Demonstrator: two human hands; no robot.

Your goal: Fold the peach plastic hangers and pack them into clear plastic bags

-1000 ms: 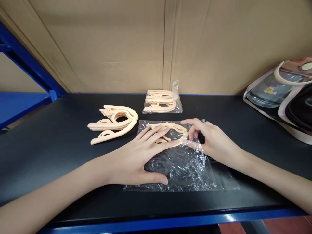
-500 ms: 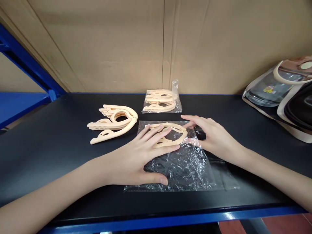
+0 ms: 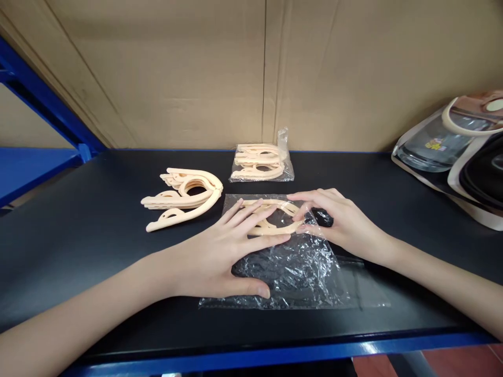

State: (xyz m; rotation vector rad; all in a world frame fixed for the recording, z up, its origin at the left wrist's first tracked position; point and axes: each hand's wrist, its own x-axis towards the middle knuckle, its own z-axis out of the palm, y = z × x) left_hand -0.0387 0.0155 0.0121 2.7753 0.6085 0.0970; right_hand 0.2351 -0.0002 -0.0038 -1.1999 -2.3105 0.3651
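Cream folding hangers (image 3: pixel 293 228) lie in a clear plastic bag (image 3: pixel 283 272) on the black shelf top, partly covered by my fingers. My left hand (image 3: pixel 236 246) rests flat across the bag's left part with its fingers spread over the hangers. At the hangers' rounded right end, my right hand (image 3: pixel 334 217) bends its fingers and thumb around the bag and presses on it. A loose stack of cream folding hangers (image 3: pixel 208 207) lies to the left, outside any bag. Behind my hands sits a second clear bag (image 3: pixel 288 170) with folded hangers (image 3: pixel 261 157) in it.
A brown cardboard wall (image 3: pixel 176 78) closes off the back. On the right stand a transparent bottle (image 3: pixel 428 146) and a beige strap with a black item (image 3: pixel 483 167). A blue metal edge (image 3: pixel 255 361) runs along the front, and a blue post (image 3: pixel 43 99) rises at left.
My right hand has moved slightly left, and its fingers have drawn in around the end of the bagged hangers. My left hand has stayed in place.
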